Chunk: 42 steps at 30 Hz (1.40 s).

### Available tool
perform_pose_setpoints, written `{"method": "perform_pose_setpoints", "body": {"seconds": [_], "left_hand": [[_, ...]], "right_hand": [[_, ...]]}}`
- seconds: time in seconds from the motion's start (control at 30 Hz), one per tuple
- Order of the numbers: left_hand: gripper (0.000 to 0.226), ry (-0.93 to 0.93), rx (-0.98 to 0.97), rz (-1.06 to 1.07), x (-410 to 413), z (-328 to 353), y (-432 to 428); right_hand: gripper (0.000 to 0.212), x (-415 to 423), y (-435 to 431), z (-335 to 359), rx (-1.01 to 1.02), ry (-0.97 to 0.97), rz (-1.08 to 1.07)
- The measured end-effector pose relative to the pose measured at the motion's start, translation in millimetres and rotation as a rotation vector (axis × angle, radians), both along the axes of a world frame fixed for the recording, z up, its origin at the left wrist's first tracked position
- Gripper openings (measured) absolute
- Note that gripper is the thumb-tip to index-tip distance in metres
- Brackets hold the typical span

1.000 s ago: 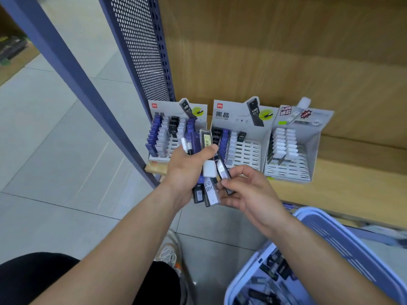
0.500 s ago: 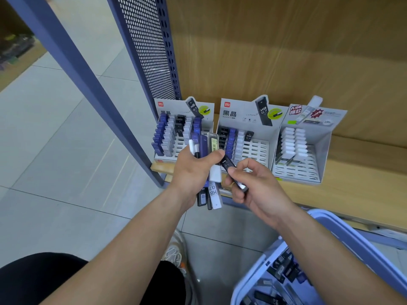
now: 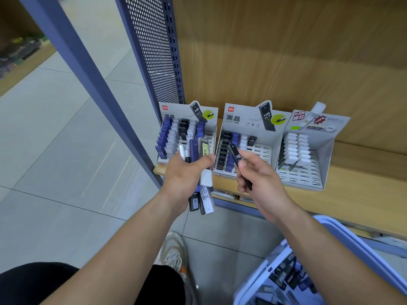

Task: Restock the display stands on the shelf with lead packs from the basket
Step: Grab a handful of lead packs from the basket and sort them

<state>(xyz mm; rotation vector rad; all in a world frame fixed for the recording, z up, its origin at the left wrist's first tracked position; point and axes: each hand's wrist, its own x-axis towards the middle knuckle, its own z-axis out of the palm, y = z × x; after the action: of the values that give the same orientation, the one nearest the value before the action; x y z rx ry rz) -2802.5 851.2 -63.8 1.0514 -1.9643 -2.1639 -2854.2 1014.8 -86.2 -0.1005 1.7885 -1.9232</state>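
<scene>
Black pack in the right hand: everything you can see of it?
The black lead pack is a slim, dark, plastic-looking case with white HB lettering on its face. The right hand pinches it mid-length between thumb and fingers, top end tilted up and left, in front of the middle display stand.

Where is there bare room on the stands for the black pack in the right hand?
Middle stand: right-hand slots, beside its black, blue and white rows, are bare. Right stand: front and right slots, past the white packs, are bare. Left stand is crowded. Shelf right of the stands is bare.
</scene>
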Motion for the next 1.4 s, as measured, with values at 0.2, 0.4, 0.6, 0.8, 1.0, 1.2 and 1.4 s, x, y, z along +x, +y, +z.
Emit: {"method": "perform_pose_setpoints", "body": {"seconds": [0.2, 0.4, 0.6, 0.8, 1.0, 1.2, 1.4], "left_hand": [[0.048, 0.009, 0.058, 0.056, 12, -5, -19], [0.018, 0.035, 0.092, 0.094, 32, -9, -43], [0.033, -0.026, 0.132, 0.179, 54, -26, -73], [0.037, -0.007, 0.118, 0.169, 57, -33, -83], [0.027, -0.015, 0.128, 0.176, 52, -34, -80], [0.026, -0.012, 0.137, 0.159, 48, -33, -76], [0.021, -0.011, 0.128, 0.159, 44, -31, -74]], "right_hand": [[0.012, -11, -13, 5, 0.055, 0.1, 0.097], [0.051, -42, -46, 9, 0.183, 0.198, 0.215], [0.017, -87, -108, 0, 0.247, 0.341, 0.12], [0.01, -124, -165, -26, 0.503, 0.657, 0.162], [0.008, -129, -181, -50, 0.627, 0.739, 0.255], [0.013, -134, -177, -61, 0.623, 0.783, 0.241], [0.014, -134, -178, -64, 0.678, 0.891, 0.297]]}}
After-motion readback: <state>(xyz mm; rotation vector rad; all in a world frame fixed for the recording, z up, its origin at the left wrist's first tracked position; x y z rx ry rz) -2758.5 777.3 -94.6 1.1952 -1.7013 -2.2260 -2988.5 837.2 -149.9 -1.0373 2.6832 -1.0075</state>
